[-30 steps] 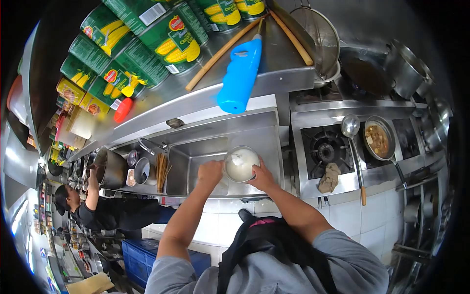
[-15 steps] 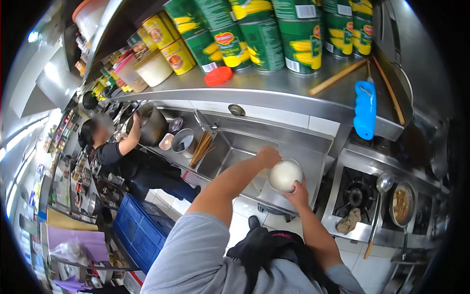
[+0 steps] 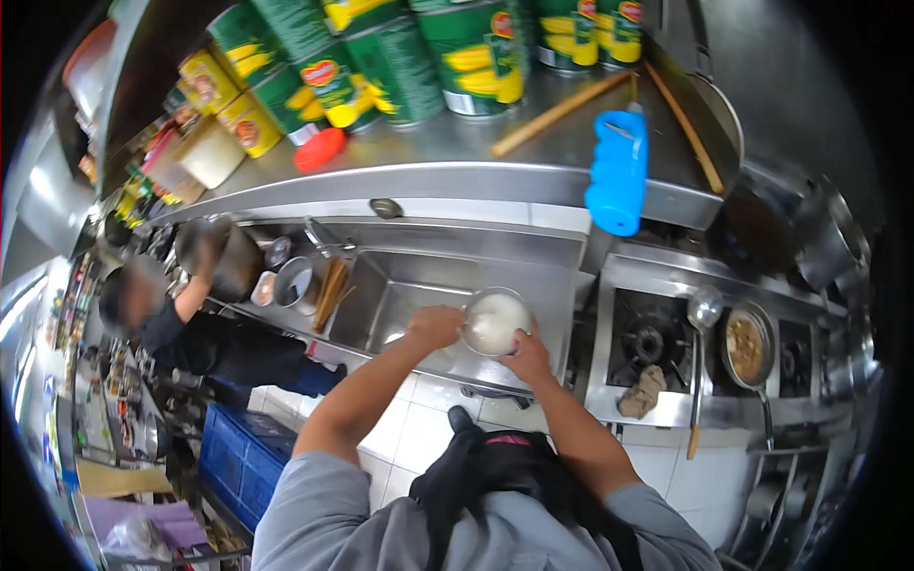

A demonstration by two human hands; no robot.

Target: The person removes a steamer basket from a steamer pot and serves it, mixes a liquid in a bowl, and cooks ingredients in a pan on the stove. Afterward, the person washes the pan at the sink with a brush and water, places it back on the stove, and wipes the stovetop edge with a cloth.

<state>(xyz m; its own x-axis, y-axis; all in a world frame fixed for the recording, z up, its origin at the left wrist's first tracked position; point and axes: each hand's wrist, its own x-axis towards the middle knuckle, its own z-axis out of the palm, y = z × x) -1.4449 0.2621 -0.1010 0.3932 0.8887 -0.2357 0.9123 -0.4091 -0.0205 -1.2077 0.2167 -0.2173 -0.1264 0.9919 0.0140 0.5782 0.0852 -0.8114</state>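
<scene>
A round metal bowl of white liquid is over the steel drainboard, right of the sink basin. At its lower right side, my right hand grips the rim, thumb against the wall. My left hand is closed in a fist at the bowl's left rim. Whatever sits in that fist is hidden, though a faint streak in the liquid runs from it. I cannot tell whether the bowl rests on the steel or is held just above it.
Left of my hands lies the sink basin, with wooden sticks and a metal pot beyond. A stove with a ladle and a pan of food stands right. Overhead, a can-laden shelf juts out. A co-worker stands left.
My view has shifted, so the scene sits further left in it. My left hand has moved from the bowl's upper left rim down to its left side. The liquid's surface looks disturbed.
</scene>
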